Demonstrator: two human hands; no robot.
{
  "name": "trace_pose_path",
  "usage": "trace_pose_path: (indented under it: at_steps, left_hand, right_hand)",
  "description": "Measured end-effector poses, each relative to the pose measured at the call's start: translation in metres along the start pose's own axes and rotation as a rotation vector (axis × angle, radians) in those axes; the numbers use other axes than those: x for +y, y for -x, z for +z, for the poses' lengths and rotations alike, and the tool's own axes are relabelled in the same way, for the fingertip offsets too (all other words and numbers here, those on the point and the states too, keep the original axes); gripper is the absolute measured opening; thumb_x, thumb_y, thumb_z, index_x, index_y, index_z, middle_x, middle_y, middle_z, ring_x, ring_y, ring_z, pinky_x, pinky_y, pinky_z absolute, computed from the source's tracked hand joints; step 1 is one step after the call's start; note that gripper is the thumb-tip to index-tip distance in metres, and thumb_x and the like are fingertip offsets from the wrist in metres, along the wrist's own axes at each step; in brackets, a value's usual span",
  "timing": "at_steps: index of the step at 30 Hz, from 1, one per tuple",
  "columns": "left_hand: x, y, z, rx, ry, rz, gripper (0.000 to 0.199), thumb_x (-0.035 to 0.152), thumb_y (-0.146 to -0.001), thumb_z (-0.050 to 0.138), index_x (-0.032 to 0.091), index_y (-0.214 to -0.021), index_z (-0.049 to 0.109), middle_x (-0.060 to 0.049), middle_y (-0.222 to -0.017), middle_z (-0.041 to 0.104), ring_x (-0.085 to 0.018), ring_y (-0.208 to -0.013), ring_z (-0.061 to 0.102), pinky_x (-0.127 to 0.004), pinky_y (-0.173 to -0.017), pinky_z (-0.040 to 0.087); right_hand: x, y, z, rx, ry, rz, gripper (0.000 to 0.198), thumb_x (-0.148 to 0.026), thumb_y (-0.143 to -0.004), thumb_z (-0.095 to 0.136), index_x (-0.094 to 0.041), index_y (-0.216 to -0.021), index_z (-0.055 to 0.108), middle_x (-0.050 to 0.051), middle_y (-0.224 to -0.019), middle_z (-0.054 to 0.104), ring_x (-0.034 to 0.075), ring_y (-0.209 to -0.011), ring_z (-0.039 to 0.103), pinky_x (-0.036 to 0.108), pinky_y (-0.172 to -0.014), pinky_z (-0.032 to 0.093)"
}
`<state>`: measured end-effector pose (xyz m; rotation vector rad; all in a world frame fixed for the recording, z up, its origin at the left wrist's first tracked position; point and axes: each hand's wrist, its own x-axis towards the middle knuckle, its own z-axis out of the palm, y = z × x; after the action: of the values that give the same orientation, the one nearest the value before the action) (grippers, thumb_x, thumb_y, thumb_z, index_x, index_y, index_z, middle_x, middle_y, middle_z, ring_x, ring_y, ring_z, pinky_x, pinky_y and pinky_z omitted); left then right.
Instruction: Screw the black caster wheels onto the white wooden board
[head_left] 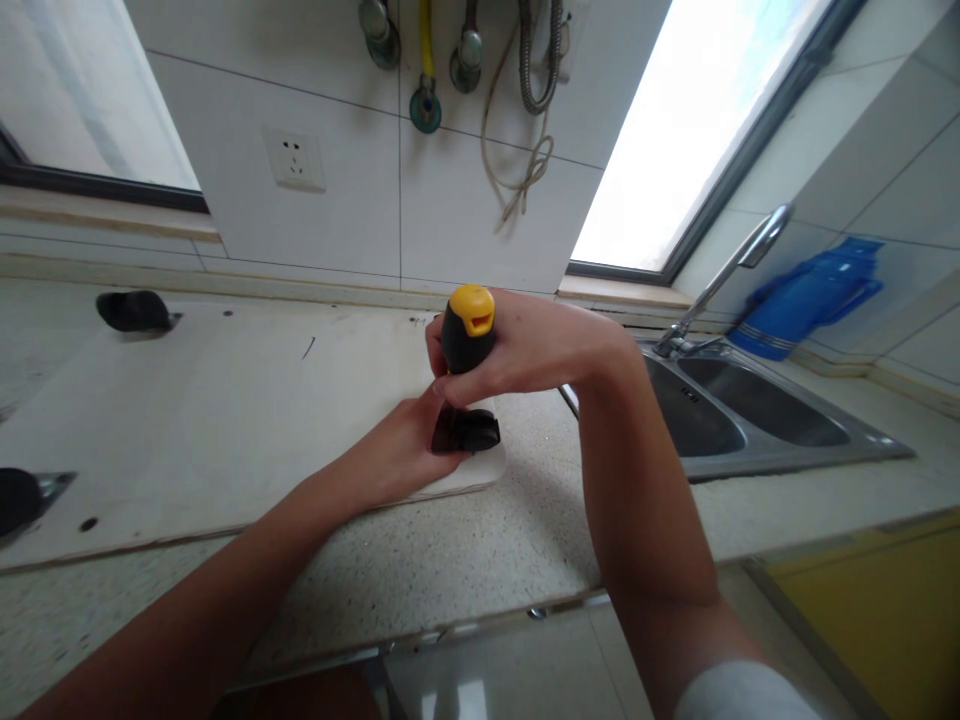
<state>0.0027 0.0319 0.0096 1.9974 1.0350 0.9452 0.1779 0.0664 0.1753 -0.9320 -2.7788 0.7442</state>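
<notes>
My right hand (529, 345) is wrapped around the black and yellow handle of a screwdriver (470, 330), which stands upright, butt end up. Its shaft and tip are hidden below the hand. Just under it, my left hand (420, 435) grips a black caster (478, 430) at the right end of a white board (247, 400). Most of the left fingers are hidden behind the caster and the right hand. Two more black casters sit on the board's left part, one near the far edge (135, 312) and one near the front edge (21, 500).
The board lies on a speckled stone countertop (517, 560). To the right are a steel double sink (750, 465) with a tap (720, 285) and a blue thermos jug (810, 298). Pipe valves (466, 60), a coiled cord (529, 170) and a socket (294, 158) are on the tiled wall behind.
</notes>
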Motion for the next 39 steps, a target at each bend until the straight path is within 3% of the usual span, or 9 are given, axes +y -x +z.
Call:
trace_pose_path:
  at_steps: [8, 15, 22, 28, 32, 34, 37, 39]
  left_hand:
    - [0.0, 0.0, 0.001, 0.001, 0.006, 0.004, 0.038, 0.031, -0.085, 0.08, 0.023, -0.12, 0.069, -0.008, -0.101, 0.082, -0.029, -0.096, 0.079, -0.045, -0.091, 0.065]
    - [0.003, -0.003, 0.002, -0.006, -0.003, 0.02, 0.027, 0.029, -0.085, 0.08, 0.022, -0.111, 0.073, -0.008, -0.101, 0.082, -0.031, -0.103, 0.078, -0.047, -0.099, 0.063]
    - [0.004, -0.001, -0.018, -0.001, 0.133, -0.06, 0.041, 0.031, -0.081, 0.089, 0.025, -0.12, 0.076, -0.005, -0.119, 0.083, -0.028, -0.11, 0.079, -0.045, -0.104, 0.063]
    - [0.004, -0.004, -0.02, 0.142, 0.103, -0.053, 0.017, 0.034, -0.088, 0.081, 0.021, -0.099, 0.079, -0.005, -0.101, 0.084, -0.026, -0.094, 0.08, -0.045, -0.094, 0.066]
    - [0.003, -0.004, -0.016, 0.133, 0.067, 0.012, 0.015, 0.032, -0.096, 0.073, 0.024, -0.103, 0.083, -0.005, -0.11, 0.086, -0.026, -0.105, 0.08, -0.047, -0.106, 0.063]
    - [0.004, -0.003, -0.014, 0.115, 0.078, 0.022, 0.018, 0.032, -0.099, 0.071, 0.024, -0.108, 0.083, -0.005, -0.116, 0.086, -0.026, -0.11, 0.08, -0.046, -0.109, 0.062]
    - [0.004, -0.004, -0.011, 0.169, 0.117, -0.011, 0.021, 0.037, -0.094, 0.079, 0.023, -0.109, 0.082, -0.005, -0.112, 0.086, -0.025, -0.105, 0.08, -0.044, -0.103, 0.064]
    - [0.005, -0.005, -0.009, 0.238, 0.13, -0.012, 0.021, 0.037, -0.09, 0.082, 0.023, -0.105, 0.082, -0.004, -0.106, 0.086, -0.024, -0.098, 0.081, -0.043, -0.099, 0.065]
  right_hand:
    - [0.001, -0.002, 0.0, -0.028, -0.021, -0.014, 0.024, -0.032, -0.074, 0.078, -0.022, -0.094, 0.069, -0.001, -0.093, 0.073, 0.018, -0.087, 0.062, 0.03, -0.075, 0.046]
    - [0.003, -0.007, 0.004, 0.0, -0.002, 0.003, 0.022, -0.034, -0.075, 0.079, -0.021, -0.089, 0.069, -0.002, -0.081, 0.07, 0.016, -0.077, 0.061, 0.029, -0.065, 0.045]
    - [0.009, -0.011, 0.006, -0.065, -0.096, 0.041, 0.016, -0.032, -0.079, 0.075, -0.019, -0.088, 0.07, -0.002, -0.074, 0.071, 0.014, -0.067, 0.061, 0.027, -0.06, 0.046]
    - [0.02, -0.011, -0.006, 0.002, -0.074, -0.045, 0.033, -0.041, -0.078, 0.087, -0.017, -0.096, 0.073, -0.001, -0.086, 0.071, 0.014, -0.08, 0.061, 0.028, -0.07, 0.047]
    - [0.011, 0.01, -0.017, 0.149, -0.176, -0.202, 0.043, -0.035, -0.079, 0.09, -0.019, -0.113, 0.069, 0.001, -0.106, 0.071, 0.013, -0.087, 0.062, 0.028, -0.073, 0.049]
    - [0.004, 0.02, -0.019, 0.205, -0.176, -0.215, 0.035, -0.034, -0.086, 0.086, -0.019, -0.113, 0.068, 0.001, -0.111, 0.07, 0.012, -0.088, 0.062, 0.028, -0.075, 0.05]
    - [-0.004, 0.024, -0.018, 0.324, -0.051, -0.162, 0.022, -0.036, -0.089, 0.084, -0.02, -0.096, 0.07, -0.001, -0.093, 0.067, 0.012, -0.08, 0.056, 0.029, -0.069, 0.046]
    - [-0.006, 0.023, -0.016, 0.417, 0.043, -0.12, 0.025, -0.04, -0.087, 0.086, -0.021, -0.085, 0.069, -0.002, -0.08, 0.061, 0.012, -0.074, 0.049, 0.03, -0.062, 0.039]
